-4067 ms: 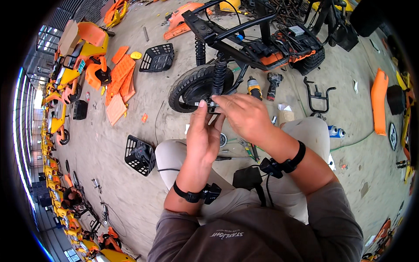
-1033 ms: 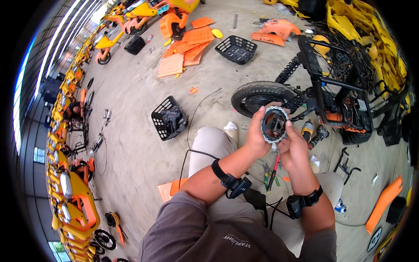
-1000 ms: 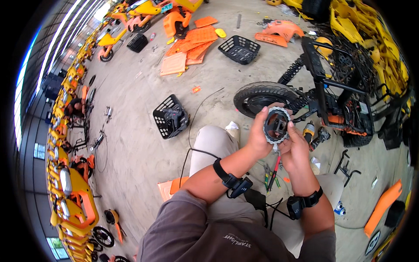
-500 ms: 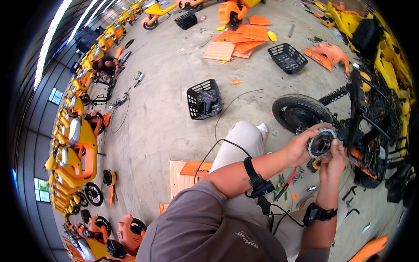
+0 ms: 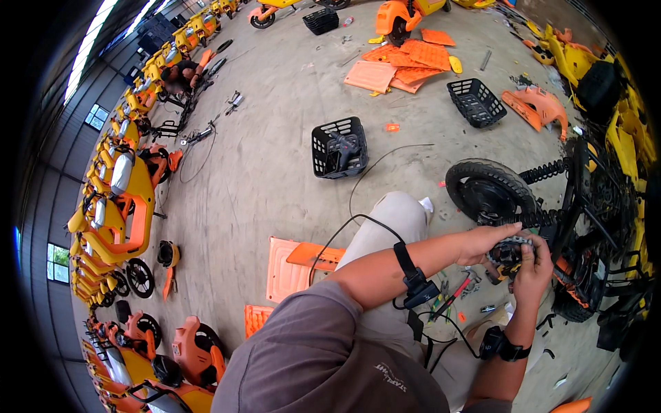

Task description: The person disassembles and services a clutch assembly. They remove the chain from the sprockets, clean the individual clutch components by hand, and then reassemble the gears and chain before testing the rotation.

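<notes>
My left hand (image 5: pixel 491 237) and my right hand (image 5: pixel 533 268) are closed on a round, dark part with a silver notched rim (image 5: pixel 507 250), which I hold at the right of the view, tilted and partly covered by my fingers. Just beyond it stands a stripped black scooter frame (image 5: pixel 577 206) with a rear wheel (image 5: pixel 489 189) and coil shocks (image 5: pixel 544 172). A hammer with a red handle (image 5: pixel 452 294) and other hand tools lie on the floor below my hands, partly hidden by them.
Orange panels (image 5: pixel 285 268) lie beside my left knee. Two black baskets (image 5: pixel 320 155) (image 5: pixel 469 100) sit ahead. Scooters (image 5: pixel 141 213) line the left side, where another person (image 5: pixel 179 79) crouches. Orange panels (image 5: pixel 418 55) are piled farther back; yellow body parts (image 5: pixel 626 138) are heaped at the right.
Four seconds ago both hands were at the shock's lower end; since then they have held the round part. The view has swung left, and the part has shifted right in it, tilting edge-on.
</notes>
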Motion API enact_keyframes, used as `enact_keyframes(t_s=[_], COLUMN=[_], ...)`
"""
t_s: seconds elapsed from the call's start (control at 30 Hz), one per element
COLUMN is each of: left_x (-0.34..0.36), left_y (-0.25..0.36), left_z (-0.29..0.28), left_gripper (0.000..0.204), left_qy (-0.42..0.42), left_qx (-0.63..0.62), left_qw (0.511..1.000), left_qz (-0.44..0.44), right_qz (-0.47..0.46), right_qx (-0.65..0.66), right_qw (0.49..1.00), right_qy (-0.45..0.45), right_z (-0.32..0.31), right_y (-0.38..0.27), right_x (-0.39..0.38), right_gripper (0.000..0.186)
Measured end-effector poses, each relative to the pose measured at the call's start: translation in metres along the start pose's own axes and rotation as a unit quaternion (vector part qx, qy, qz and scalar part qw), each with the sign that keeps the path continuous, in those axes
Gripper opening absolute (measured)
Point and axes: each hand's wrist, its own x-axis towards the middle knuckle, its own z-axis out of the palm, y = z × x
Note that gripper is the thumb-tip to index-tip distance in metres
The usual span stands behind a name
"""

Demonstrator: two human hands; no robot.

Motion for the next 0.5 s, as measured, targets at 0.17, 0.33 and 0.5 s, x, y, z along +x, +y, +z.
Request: enact_keyframes(t_s=[0.17, 0.33, 0.5], left_x=[-0.009, -0.005, 0.002], left_y=[0.001, -0.002, -0.009], left_z=[0.002, 0.0, 0.003], left_gripper=[0.065, 0.061, 0.063], left_qy=[-0.055, -0.105, -0.113], left_qx=[0.026, 0.042, 0.091], left_qw=[0.998, 0.993, 0.987], left_qz=[-0.029, 0.022, 0.068], right_qz=[-0.056, -0.08, -0.061], right_qx=[-0.031, -0.028, -0.049], right_qw=[0.998, 0.995, 0.994], right_qy=[-0.016, -0.051, -0.075], right_z=[-0.007, -0.013, -0.026], right_y=[-0.005, -0.009, -0.007], right_x=[-0.007, -0.008, -0.01], right_gripper=[0.015, 0.011, 0.011])
